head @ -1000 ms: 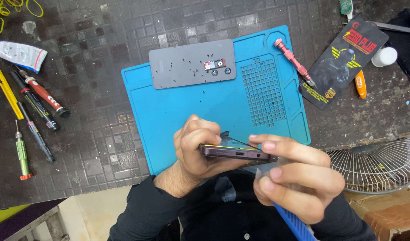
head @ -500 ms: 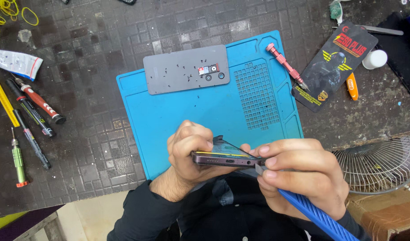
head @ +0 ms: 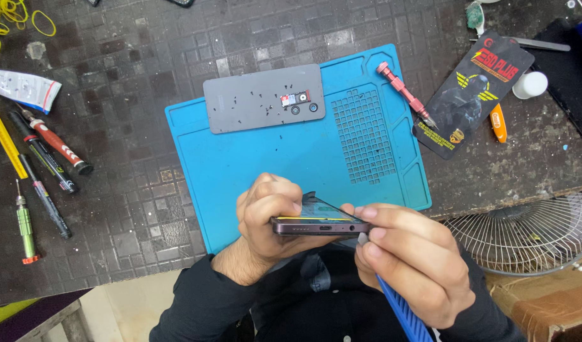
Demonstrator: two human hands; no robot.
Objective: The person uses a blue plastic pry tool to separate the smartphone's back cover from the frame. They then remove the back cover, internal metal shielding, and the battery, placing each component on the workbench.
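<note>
My left hand (head: 265,218) grips a dark smartphone (head: 319,226) by its left end, bottom edge with the port facing me. The phone's screen panel is lifted at a slant above the body, with a yellow strip showing in the gap. My right hand (head: 411,263) presses on the phone's right end and holds a blue plastic pry tool (head: 402,313), its grey tip at the phone's lower right corner. Both hands hover over the near edge of a blue work mat (head: 253,164).
A grey magnetic pad (head: 253,104) with tiny screws and small parts lies on the mat's far side. A pink screwdriver (head: 405,95), a dark printed packet (head: 471,92) and an orange tool (head: 497,123) lie right. Pens, screwdrivers and a tube lie left. A fan grille (head: 525,234) sits lower right.
The view has shifted slightly. My right hand has turned the blue pry tool down and brought its tip against the phone's lower right corner; the left hand keeps its grip.
</note>
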